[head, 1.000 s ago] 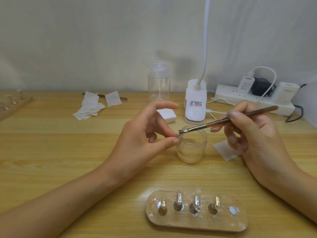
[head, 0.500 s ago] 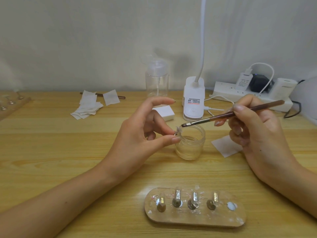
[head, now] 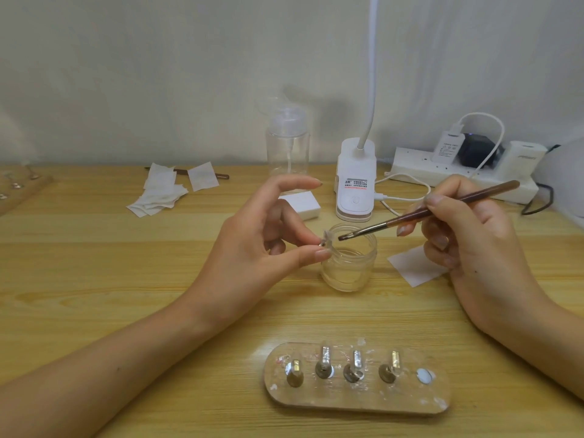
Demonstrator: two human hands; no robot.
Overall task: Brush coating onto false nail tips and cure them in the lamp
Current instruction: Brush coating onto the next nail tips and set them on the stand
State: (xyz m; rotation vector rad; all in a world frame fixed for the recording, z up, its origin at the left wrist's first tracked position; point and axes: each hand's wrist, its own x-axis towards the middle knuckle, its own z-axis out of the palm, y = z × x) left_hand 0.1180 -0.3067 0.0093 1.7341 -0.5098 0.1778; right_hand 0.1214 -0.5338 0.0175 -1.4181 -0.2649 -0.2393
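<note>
- Centrally, an open clear jar [head: 349, 267] stands on the table [head: 94, 279]. Something clear seems to lie low in it, but how much cannot be told.
- Behind it stands a clear pump bottle [head: 287, 143]. Its liquid level is not readable.
- Near the front edge lies a wooden holder [head: 357, 406] with four pegs in a row, each bearing a nail tip. A fifth spot at its right end shows only a white disc.
- The left hand [head: 262, 245] hovers just left of the jar and pinches a small clear nail tip [head: 326, 241] between thumb and a bent finger. The index finger sticks out straight above them, and the forearm runs in from the lower left.
- That pinched tip sits at the jar's left rim, level with its mouth.
- The right hand [head: 474, 241] grips a brown brush [head: 426, 211] like a pen, with the index finger on top of the handle and the other fingers curled beneath. Its wrist is on or close to the table.
- The brush slants down to the left, its bristles over the jar mouth just beside the pinched tip. Whether they touch it cannot be told.
- A white paper square [head: 414, 267] lies partly under the right hand.
- A white lamp [head: 355, 181] stands behind the jar, its neck rising out of view.
- Loose wipes [head: 161, 191] lie at the back left and a power strip [head: 458, 172] at the back right.
</note>
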